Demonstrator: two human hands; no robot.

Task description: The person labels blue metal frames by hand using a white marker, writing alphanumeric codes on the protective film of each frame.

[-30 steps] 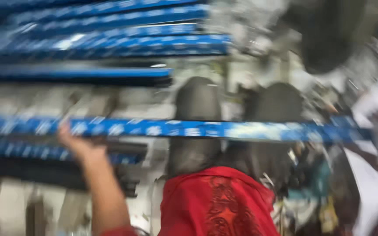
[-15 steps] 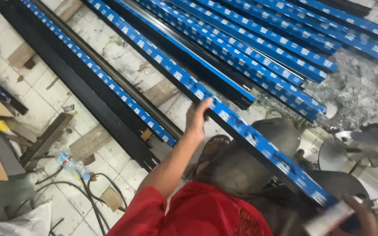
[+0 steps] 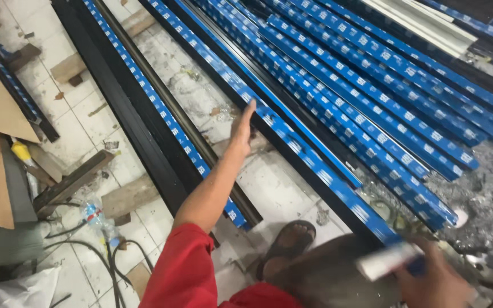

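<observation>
The long blue-wrapped profile (image 3: 315, 165) lies on the tiled floor (image 3: 275, 188), its long axis running from the far upper left down toward the lower right, parallel to the stack of similar blue-wrapped bars (image 3: 383, 97) just beyond it. Its near end passes just beside the right hand (image 3: 437, 279), at the person's knee, and just beyond the sandalled foot (image 3: 286, 245); its far end runs well away out of the top of the view.

The left hand (image 3: 242, 128) is stretched out along that axis, fingers straight and released, the palm edge touching or just above the profile's near side partway up its length; I cannot tell whether it presses down. The right hand is clenched around a small white and blue cylinder-like object (image 3: 389, 259), too blurred to identify, held just over the profile's near end.

On the other side of the left hand from this profile, another blue-striped black bar (image 3: 161, 114) lies parallel on the floor, apart from it.
</observation>
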